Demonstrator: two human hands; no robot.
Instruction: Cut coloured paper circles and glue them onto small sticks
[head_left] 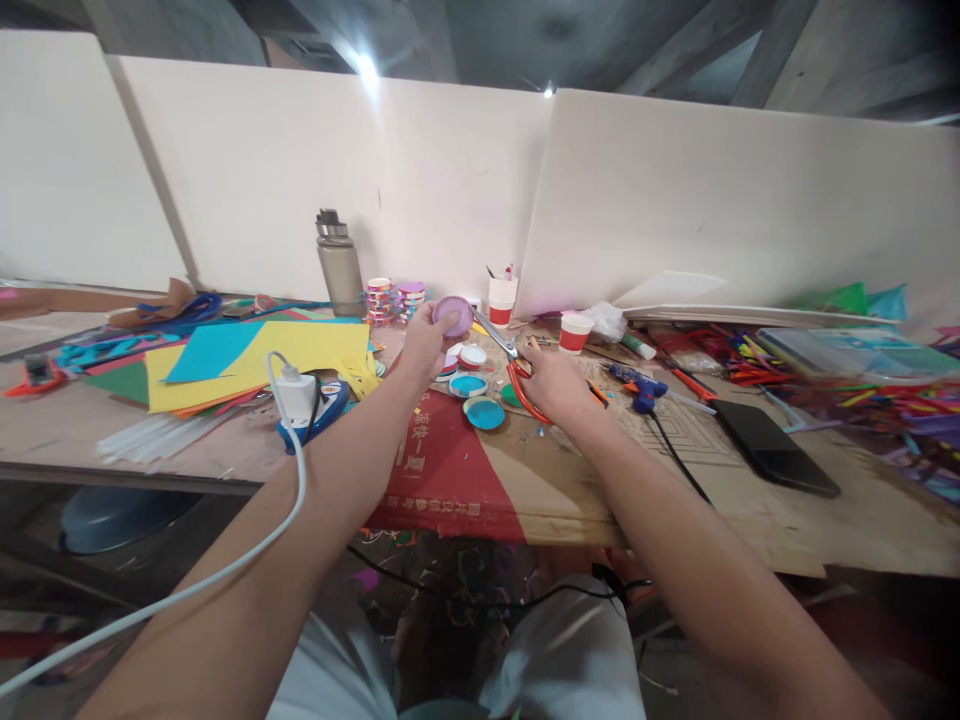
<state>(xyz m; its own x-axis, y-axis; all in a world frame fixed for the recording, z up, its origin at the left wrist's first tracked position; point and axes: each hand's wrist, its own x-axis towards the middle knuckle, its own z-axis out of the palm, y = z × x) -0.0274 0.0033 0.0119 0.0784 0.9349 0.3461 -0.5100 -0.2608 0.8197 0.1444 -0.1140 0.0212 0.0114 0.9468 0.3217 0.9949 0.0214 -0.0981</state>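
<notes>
My left hand (426, 338) pinches a round purple disc (453, 314) with a raised-looking rim, held up over the table. In my right hand (559, 382) is a pair of scissors (497, 334) with orange handles, its blades pointing up and left toward the disc. The tips end close to the disc's right edge; I cannot tell if they touch it. Below both hands lie blue-topped round pieces (484, 413), white round pieces (472, 355) and a green one (513, 396), partly hidden by the scissors.
A bottle (341, 265), colourful stacked cups (379, 298) and red-white paper cups (575, 333) stand at the back. Yellow sheets (247, 365) and a white plug adapter (297, 400) lie left. A blue glue gun (637, 386) and phone (772, 447) are right. A white cable crosses my left arm.
</notes>
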